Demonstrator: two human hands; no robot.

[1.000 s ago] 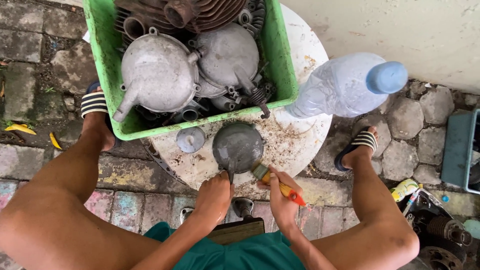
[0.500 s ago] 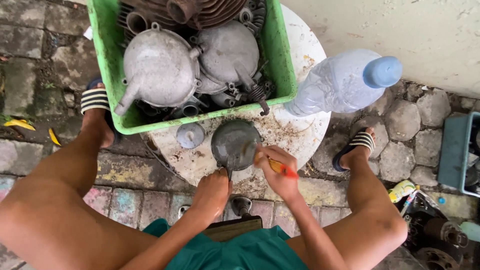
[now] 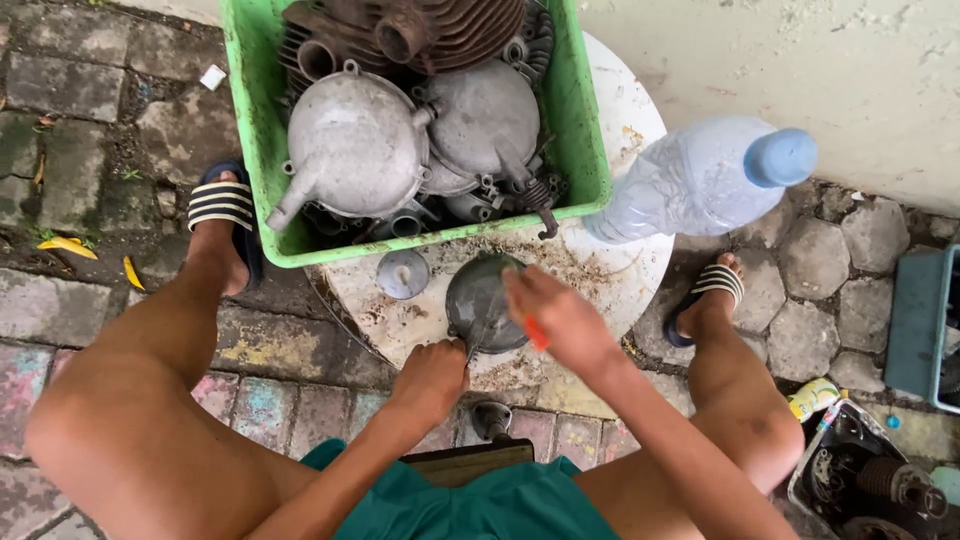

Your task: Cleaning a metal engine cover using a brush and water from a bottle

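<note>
At the centre of the frame a dark, round metal cover (image 3: 480, 300) lies on a white round table (image 3: 620, 260), near the table's lower edge. The left hand (image 3: 432, 372), just below the cover, is curled closed and touches its lower rim; what the fingers pinch there is too small to make out. The right hand (image 3: 558, 318) lies over the right side of the cover, closed around an orange-handled tool (image 3: 535, 332), of which only a short orange piece shows beneath the fingers; its tip is hidden. Just left of the cover sits a small grey metal cap (image 3: 403, 273), apart from it. Above both, filling the upper centre, a green plastic crate (image 3: 258, 150) rests on the table and holds grey metal engine casings (image 3: 355, 145) and a rusty finned cylinder (image 3: 450, 30). To the right of the crate a clear plastic bottle (image 3: 690, 185) with a blue cap stands on the table's right edge. The person's bare knees frame the lower corners, with feet in striped sandals (image 3: 222, 205) on the paving stones (image 3: 60, 90) at left and right. A grey-blue bin (image 3: 915, 325) stands at the far right edge.
</note>
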